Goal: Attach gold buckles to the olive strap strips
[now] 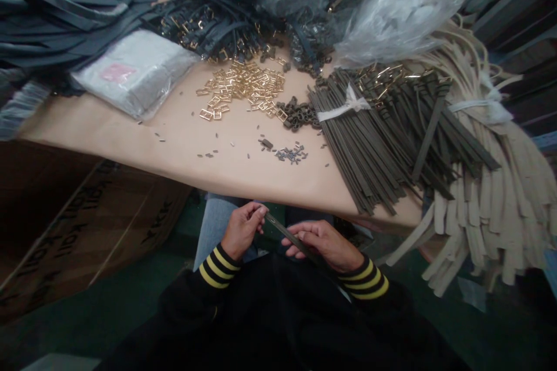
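Over my lap, a narrow olive strap (285,232) runs between my two hands. My left hand (243,229) pinches its upper end between thumb and fingers. Farther down, my right hand (324,242) has its fingers and thumb around the same strap, and the strap's lower part fades against my dark clothes. On the table in front lie small metal pins (292,154), a short olive piece (266,143), dark olive loops (300,114) and a heap of gold buckles (246,86).
Olive straps (361,145) tied with a white band lie at the right, beside beige strips (491,208) hanging over the edge. A plastic-wrapped packet (134,72) sits at left, dark straps (65,23) behind it. A cardboard box (87,226) stands below the table's left side.
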{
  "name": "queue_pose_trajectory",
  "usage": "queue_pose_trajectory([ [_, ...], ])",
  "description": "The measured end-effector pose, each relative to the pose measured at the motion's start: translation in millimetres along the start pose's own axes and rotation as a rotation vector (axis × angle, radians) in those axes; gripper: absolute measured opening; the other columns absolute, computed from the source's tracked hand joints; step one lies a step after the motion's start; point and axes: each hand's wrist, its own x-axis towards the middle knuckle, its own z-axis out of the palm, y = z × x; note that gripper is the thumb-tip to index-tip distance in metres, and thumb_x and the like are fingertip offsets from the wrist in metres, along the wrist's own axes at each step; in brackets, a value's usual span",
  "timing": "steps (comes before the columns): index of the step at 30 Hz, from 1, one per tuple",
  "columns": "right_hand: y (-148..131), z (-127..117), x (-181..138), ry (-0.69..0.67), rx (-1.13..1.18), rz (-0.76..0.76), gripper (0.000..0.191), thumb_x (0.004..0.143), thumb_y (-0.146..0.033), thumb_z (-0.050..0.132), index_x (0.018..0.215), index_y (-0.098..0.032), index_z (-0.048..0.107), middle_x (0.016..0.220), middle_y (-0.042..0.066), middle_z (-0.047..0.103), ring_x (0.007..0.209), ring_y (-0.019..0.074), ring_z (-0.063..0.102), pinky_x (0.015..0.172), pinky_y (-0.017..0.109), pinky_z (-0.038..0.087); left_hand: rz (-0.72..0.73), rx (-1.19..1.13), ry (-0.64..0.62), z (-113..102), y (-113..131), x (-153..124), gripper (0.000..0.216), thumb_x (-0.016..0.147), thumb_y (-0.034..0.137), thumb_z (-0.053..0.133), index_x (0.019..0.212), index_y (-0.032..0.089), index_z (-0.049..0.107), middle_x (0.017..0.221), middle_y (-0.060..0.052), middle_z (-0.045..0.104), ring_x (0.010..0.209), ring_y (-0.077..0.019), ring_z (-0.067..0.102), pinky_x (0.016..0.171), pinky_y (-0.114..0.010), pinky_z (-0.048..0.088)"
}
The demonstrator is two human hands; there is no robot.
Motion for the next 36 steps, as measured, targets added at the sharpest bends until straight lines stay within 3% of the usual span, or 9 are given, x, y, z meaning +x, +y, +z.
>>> queue_pose_trajectory([
  [5,-3,6,2,0.015,-0.071,-0.027,0.037,0.069,-0.042,0.058,0.089,-0.011,0.056,0.085,0.010,0.065,0.066,0.0122,0.063,0.059,0.024,0.048,0.010,0.020,-0.013,3,0,-2,0.018,0.066,0.031,0.058,0.067,0.013,0.058,0.049,0.005,0.049,0.042,-0.0065,0.044,0.043,-0.017,0.036],
  [8,-10,14,4,0.010,-0.202,-0.092,0.031,0.070,-0.044,0.055,0.074,-0.012,0.054,0.064,0.002,0.061,0.048,0.0073,0.054,0.047,0.019,0.041,0.053,0.099,-0.098,9,4,-10,0.018,0.070,0.032,0.055,0.068,0.014,0.059,0.051,0.004,0.050,0.045,-0.0081,0.045,0.045,-0.019,0.037],
  [10,-16,18,6,0.020,-0.327,-0.143,0.031,0.073,-0.043,0.051,0.063,-0.014,0.050,0.048,-0.004,0.051,0.037,0.0043,0.042,0.039,0.017,0.032,0.085,0.162,-0.132,14,9,-16,0.019,0.074,0.032,0.051,0.069,0.015,0.058,0.051,0.003,0.050,0.044,-0.0089,0.045,0.045,-0.020,0.037],
  [14,-22,15,14,0.070,-0.418,-0.224,0.033,0.076,-0.045,0.044,0.062,-0.016,0.046,0.043,-0.006,0.042,0.035,0.0042,0.033,0.038,0.017,0.026,0.274,0.395,-0.063,12,28,-14,0.015,0.075,0.026,0.050,0.071,0.017,0.061,0.060,-0.002,0.058,0.057,-0.0138,0.052,0.055,-0.023,0.039],
  [17,-19,8,22,0.098,-0.410,-0.214,0.037,0.075,-0.050,0.041,0.063,-0.016,0.046,0.046,-0.004,0.045,0.035,0.0055,0.034,0.038,0.018,0.027,0.478,0.530,-0.002,2,55,4,0.013,0.076,0.022,0.049,0.078,0.019,0.061,0.071,-0.005,0.062,0.066,-0.0163,0.054,0.063,-0.025,0.041],
  [21,-13,3,31,0.153,-0.439,-0.181,0.043,0.074,-0.055,0.037,0.060,-0.016,0.046,0.044,-0.004,0.042,0.035,0.0066,0.034,0.038,0.019,0.028,0.741,0.734,0.041,-9,98,50,0.014,0.078,0.020,0.045,0.080,0.019,0.060,0.071,-0.005,0.059,0.067,-0.0163,0.054,0.065,-0.026,0.042],
  [26,-11,2,37,0.133,-0.413,-0.158,0.047,0.071,-0.061,0.034,0.058,-0.017,0.045,0.041,-0.004,0.040,0.033,0.0066,0.033,0.038,0.020,0.029,0.963,1.135,-0.040,6,129,114,0.019,0.081,0.016,0.038,0.085,0.017,0.057,0.084,-0.008,0.056,0.080,-0.0186,0.051,0.072,-0.029,0.041],
  [30,-9,-2,41,0.105,-0.384,-0.137,0.050,0.069,-0.064,0.034,0.060,-0.016,0.044,0.043,-0.005,0.041,0.032,0.0054,0.033,0.036,0.018,0.029,0.983,1.434,-0.163,24,134,138,0.018,0.081,0.014,0.038,0.082,0.016,0.055,0.086,-0.007,0.053,0.077,-0.0177,0.048,0.067,-0.028,0.042],
  [36,-11,-4,38,0.073,-0.361,-0.142,0.048,0.071,-0.061,0.035,0.058,-0.015,0.045,0.041,-0.006,0.040,0.033,0.0043,0.034,0.036,0.017,0.030,0.887,1.551,-0.166,28,139,147,0.016,0.079,0.010,0.037,0.084,0.015,0.051,0.085,-0.006,0.048,0.069,-0.0147,0.048,0.060,-0.026,0.042],
])
